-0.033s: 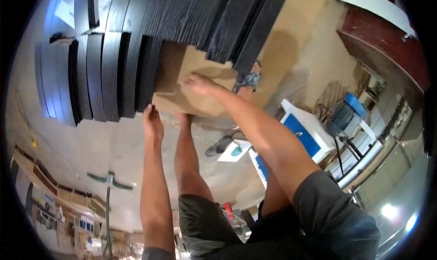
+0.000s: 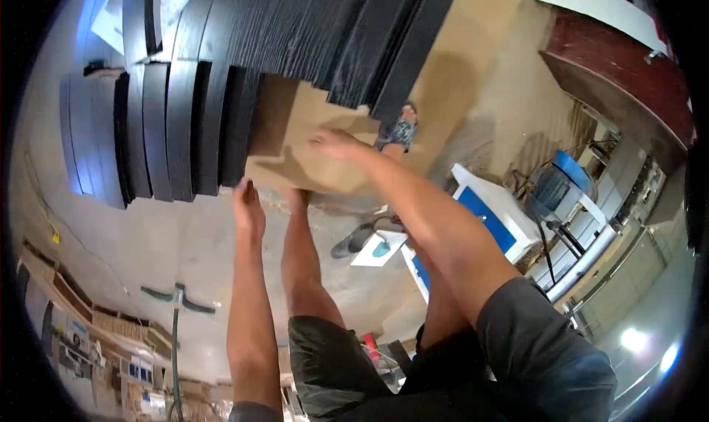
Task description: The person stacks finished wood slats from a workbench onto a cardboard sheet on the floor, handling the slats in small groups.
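Note:
Black wood-grained boards lie side by side in a stack at the upper left, their near ends uneven. My left hand is at the near end of one black board, fingertips up at its lower corner. Its fingers are slightly apart and not wrapped round the board. My right hand hovers over a brown cardboard sheet, to the right of that board. Its fingers are loosely stretched, with nothing seen in them. A gap in the stack shows bare cardboard between the boards.
My sandalled foot stands beside the boards' right end. On the right are a white cabinet with blue panels, a blue-topped container and a dark red piece of furniture. A green-handled floor tool is at lower left.
The whole view has shifted slightly, with the boards a little lower and further left in it. Both hands stay in nearly the same places.

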The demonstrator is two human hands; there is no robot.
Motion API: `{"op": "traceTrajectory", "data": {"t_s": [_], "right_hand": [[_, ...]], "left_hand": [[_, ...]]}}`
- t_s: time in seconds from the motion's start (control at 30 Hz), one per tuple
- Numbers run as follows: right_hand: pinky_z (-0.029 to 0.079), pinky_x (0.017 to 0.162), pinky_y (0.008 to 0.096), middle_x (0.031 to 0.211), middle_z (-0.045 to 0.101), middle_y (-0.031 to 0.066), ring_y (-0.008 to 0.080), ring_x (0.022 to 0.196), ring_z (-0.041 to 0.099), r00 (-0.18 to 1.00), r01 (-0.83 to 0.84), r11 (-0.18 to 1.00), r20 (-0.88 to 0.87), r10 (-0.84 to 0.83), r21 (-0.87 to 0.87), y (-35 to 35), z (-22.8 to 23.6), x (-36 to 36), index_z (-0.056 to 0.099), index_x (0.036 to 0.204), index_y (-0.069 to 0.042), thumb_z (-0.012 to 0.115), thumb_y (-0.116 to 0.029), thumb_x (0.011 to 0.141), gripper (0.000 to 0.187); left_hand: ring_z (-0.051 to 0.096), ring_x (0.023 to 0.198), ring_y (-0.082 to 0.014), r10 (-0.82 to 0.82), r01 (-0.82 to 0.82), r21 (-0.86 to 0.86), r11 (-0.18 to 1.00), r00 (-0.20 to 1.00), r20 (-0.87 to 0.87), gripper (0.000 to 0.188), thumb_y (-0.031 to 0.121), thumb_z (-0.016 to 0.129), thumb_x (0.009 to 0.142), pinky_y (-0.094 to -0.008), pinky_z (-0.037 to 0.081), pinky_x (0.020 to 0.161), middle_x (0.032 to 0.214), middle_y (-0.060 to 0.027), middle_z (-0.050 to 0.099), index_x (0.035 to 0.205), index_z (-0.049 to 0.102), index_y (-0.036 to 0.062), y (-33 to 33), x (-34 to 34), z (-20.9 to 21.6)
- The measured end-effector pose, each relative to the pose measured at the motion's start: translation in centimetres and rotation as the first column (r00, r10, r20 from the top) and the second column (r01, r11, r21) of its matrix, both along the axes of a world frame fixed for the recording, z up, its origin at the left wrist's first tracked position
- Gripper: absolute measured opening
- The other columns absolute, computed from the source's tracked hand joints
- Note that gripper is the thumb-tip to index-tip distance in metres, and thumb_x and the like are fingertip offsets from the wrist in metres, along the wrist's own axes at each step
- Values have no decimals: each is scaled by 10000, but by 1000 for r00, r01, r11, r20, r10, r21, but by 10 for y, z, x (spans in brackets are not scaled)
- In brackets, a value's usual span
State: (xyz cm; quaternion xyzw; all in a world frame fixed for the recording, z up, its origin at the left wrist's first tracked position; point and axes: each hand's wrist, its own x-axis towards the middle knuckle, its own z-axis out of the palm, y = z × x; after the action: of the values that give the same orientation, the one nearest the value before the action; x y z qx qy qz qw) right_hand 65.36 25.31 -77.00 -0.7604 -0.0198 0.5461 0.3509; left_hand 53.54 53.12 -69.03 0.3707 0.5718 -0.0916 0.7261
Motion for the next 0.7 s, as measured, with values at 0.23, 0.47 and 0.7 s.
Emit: {"op": "traceTrajectory", "data": {"t_s": [0.23, 0.47, 0.7], "right_hand": [[545, 985, 413, 1247, 732, 222, 322, 1108, 702, 949, 314, 943, -5, -316, -111, -197, 113, 17, 678, 1346, -30, 623, -332, 1036, 436], [568, 939, 391, 1183, 762, 154, 222, 1110, 709, 903, 412, 840, 278, -327, -352, -329, 245, -40, 686, 1336, 5, 614, -429, 1075, 511], [518, 982, 387, 1191, 731, 115, 212, 1074, 651, 624, 781, 598, 179, -761, -180, -300, 351, -33, 664, 1357, 26, 588, -512, 1089, 605]], "left_hand": [[492, 1492, -289, -536, 549, 18, 836, 824, -184, 707, 249, 615, 1088, -415, 327, 1267, 1641, -164, 495, 1678, 294, 31, -31, -97, 88], [655, 1258, -251, -552, 548, 123, 828, 834, 1, 554, 167, 663, 1058, -371, 483, 1111, 1366, -187, 699, 1538, 488, -45, -50, -73, 153], [649, 1282, -284, -500, 486, 133, 864, 859, 106, 616, 358, 597, 1117, -408, 489, 1148, 1420, -208, 658, 1583, 459, -21, -16, 35, 227]]}}
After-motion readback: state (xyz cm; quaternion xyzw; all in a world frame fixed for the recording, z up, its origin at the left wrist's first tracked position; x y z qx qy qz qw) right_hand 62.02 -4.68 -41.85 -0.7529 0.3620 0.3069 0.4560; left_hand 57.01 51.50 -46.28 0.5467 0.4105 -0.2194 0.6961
